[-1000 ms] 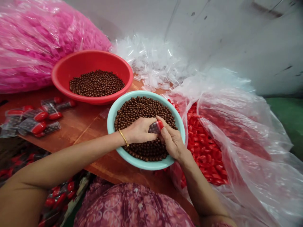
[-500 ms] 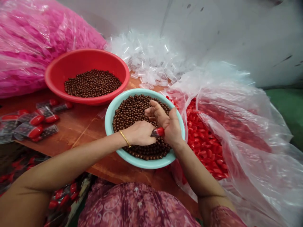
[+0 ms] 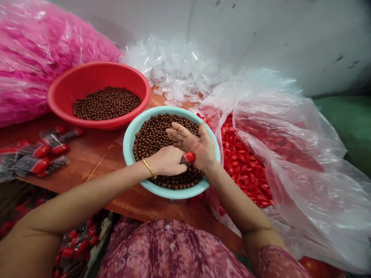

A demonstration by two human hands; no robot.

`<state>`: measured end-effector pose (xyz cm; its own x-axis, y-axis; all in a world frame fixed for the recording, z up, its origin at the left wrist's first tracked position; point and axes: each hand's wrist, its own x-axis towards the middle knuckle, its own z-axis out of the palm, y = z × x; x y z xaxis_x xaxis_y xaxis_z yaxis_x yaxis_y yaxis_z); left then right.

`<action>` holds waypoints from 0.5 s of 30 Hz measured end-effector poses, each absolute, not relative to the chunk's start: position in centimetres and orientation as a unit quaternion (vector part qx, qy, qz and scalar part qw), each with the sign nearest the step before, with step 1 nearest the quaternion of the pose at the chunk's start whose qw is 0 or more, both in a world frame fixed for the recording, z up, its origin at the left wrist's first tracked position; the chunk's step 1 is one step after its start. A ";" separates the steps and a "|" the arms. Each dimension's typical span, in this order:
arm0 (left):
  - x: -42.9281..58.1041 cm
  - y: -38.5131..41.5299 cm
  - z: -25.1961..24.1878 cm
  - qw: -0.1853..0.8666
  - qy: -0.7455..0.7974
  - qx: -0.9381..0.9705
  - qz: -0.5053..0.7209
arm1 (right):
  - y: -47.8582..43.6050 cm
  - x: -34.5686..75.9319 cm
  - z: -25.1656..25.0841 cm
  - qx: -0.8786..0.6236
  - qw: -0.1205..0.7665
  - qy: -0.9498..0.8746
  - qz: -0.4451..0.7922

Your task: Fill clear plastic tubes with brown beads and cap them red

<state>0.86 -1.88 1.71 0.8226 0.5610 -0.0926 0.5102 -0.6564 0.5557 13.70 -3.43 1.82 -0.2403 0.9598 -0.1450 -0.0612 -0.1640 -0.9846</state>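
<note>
My left hand [image 3: 168,161], with a gold bangle at the wrist, is closed around a small clear tube with a red cap [image 3: 189,156]. The capped end sticks out toward my right palm and appears to touch it. My right hand [image 3: 199,148] is open, palm turned to the left, fingers stretched out over the beads. Both hands are above a pale turquoise basin [image 3: 126,146] filled with shiny brown balls [image 3: 153,135]. The part of the tube inside my left fist is hidden.
A red basin [image 3: 55,90] of brown balls stands behind left. Filled red-capped tubes [image 3: 40,152] lie at the left edge, more in a container below [image 3: 78,247]. Clear empty tubes [image 3: 174,73] are heaped behind. A plastic bag of red caps [image 3: 243,166] is right, a pink bag [image 3: 43,50] left.
My right hand has opened, its fingers straightening out from a looser curl. My left hand still grips the capped tube. The whole view has shifted slightly.
</note>
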 end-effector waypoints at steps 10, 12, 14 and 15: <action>0.3 -1.6 2.3 0.312 0.290 0.901 0.083 | -3.3 13.8 1.0 -0.515 0.490 -0.490 0.505; -1.1 -2.6 3.5 0.293 0.310 0.899 0.099 | -3.8 13.8 1.1 -0.514 0.506 -0.547 0.426; -4.0 -4.0 4.5 0.256 0.350 0.894 0.111 | -4.4 14.7 1.5 -0.509 0.507 -0.619 0.317; -6.0 -4.9 4.8 0.235 0.387 0.885 0.107 | -4.7 15.7 1.6 -0.514 0.504 -0.646 0.254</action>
<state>-5.96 -4.88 4.82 0.6781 0.7349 0.0068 0.6345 -0.5901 0.4992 15.67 -4.69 1.60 0.0361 0.9204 0.3894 0.4087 0.3419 -0.8462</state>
